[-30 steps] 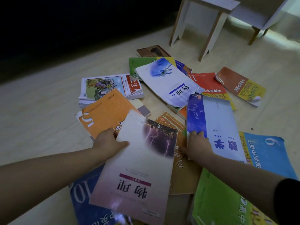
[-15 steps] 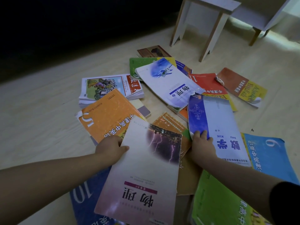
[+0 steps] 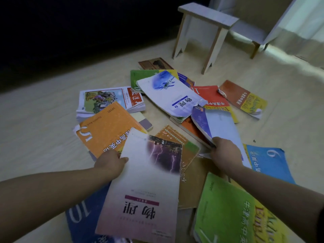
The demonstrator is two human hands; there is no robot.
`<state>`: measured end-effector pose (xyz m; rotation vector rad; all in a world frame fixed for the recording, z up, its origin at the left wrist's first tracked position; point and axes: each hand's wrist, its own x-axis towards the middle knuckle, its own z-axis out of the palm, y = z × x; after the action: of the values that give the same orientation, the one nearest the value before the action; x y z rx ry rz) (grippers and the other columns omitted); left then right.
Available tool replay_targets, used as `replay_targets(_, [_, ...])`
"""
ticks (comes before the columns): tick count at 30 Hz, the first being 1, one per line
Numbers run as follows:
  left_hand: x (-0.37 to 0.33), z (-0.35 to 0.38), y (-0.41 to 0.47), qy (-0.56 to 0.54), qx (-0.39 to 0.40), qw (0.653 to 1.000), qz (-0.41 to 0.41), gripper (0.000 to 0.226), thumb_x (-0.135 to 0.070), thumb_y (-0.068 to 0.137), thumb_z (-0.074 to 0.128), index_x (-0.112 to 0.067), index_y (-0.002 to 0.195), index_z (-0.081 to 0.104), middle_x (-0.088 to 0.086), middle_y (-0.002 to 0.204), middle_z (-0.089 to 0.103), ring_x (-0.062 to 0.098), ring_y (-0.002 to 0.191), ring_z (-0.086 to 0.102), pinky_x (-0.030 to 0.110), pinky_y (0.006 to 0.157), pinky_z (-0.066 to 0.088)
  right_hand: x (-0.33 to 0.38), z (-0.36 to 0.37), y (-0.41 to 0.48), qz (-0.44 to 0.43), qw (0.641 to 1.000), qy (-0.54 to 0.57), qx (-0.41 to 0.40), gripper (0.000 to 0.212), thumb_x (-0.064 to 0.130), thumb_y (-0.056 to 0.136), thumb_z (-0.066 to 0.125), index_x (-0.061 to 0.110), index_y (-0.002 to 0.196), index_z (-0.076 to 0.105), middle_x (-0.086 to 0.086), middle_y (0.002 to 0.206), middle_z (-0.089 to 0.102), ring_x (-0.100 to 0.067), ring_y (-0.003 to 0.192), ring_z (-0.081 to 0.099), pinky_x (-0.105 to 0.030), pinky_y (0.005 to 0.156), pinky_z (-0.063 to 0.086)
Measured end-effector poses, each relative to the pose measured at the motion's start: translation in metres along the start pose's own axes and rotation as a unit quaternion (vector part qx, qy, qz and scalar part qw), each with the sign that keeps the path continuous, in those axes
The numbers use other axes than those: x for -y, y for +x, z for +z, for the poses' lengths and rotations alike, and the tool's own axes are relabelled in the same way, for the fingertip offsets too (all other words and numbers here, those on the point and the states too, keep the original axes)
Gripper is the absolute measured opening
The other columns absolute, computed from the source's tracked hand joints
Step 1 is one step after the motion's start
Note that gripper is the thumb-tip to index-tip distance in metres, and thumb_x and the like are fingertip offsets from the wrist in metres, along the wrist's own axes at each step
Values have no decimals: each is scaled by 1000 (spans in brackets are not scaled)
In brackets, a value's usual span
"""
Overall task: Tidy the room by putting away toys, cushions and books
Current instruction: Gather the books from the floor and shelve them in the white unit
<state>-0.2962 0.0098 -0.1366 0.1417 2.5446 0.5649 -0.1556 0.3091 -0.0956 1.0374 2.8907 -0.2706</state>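
Note:
Several textbooks lie scattered on the pale wooden floor [image 3: 43,137]. My left hand [image 3: 110,163] grips the left edge of a pink-and-white book with a lightning picture [image 3: 149,186], held above the pile. My right hand [image 3: 224,153] grips the near corner of a blue-and-white book [image 3: 220,125], whose near edge is raised off the pile. An orange book [image 3: 105,130] lies just beyond my left hand. A white book with a blue picture [image 3: 170,95] lies further back.
A white stool [image 3: 206,32] stands behind the books, a second piece of furniture [image 3: 254,37] at back right. Red [image 3: 212,97], green [image 3: 228,211] and blue [image 3: 270,163] books surround the hands. The back left is dark.
My right hand has closed on the blue-and-white book's corner and lifted its near edge. The lightning book in my left hand has shifted a little to the right and nearer.

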Motion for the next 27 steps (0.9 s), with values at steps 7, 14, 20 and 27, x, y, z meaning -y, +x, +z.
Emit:
replay_targets(7, [-25,-5,6,-97,-4,995,-31,31,-31,96,55,0,100,63,18,105,65,34,94,59,31,72,43,13,-23,-22,-19,999,12,-30,10,12,79,51,9,82,60,-8,76,57,-34,80,57,-31,56,34])
replay_targets(14, [-32,-6,1,-171,103,979,-36,18,-15,97,48,-3,106,58,21,111,60,35,90,58,40,77,52,41,-25,-72,-72,995,62,29,12,13,80,50,10,79,62,-6,72,60,-30,73,57,-31,55,38])
replay_targets(20, [-32,-15,-6,-244,166,954,-54,30,-24,100,45,-2,116,55,18,114,63,33,96,63,43,78,57,61,-23,-100,-141,983,98,59,13,15,85,49,12,79,61,-1,72,61,-21,69,54,-24,52,32])
replay_targets(27, [-37,-20,-16,-303,187,930,-90,47,-42,101,39,-2,125,48,13,100,62,28,86,63,33,64,53,83,-7,-118,-212,957,140,140,21,18,85,50,21,97,67,2,90,68,-20,84,60,-26,67,41])
